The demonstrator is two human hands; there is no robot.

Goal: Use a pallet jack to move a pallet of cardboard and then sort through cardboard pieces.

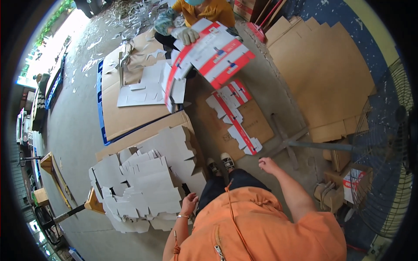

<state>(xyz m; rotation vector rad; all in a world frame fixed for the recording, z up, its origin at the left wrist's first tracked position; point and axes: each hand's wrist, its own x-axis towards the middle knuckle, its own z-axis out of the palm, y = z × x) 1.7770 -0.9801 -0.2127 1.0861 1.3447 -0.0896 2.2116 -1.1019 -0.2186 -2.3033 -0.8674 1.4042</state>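
My left hand (189, 204) hangs with curled fingers at the right edge of a pile of grey-white die-cut cardboard blanks (146, 180). A short black strip (186, 189) shows just beyond its fingertips; whether the hand touches it I cannot tell. Out to the right, my right hand (268, 165) is closed in mid-air, and anything inside it is hidden. Below and beyond it, a red-and-white printed carton blank (229, 108) lies on a brown cardboard sheet (254, 119). Across from me, a co-worker's gloved hand (185, 35) holds larger red-and-white printed carton sheets (217, 54), tilted up.
Brown cardboard and white sheets (150, 82) lie on a blue pallet (102, 117) at the far left. Large brown sheets (320, 65) lie at the right, beside a standing fan (383, 148) with its base on the floor. Paper scraps (126, 17) litter the far floor.
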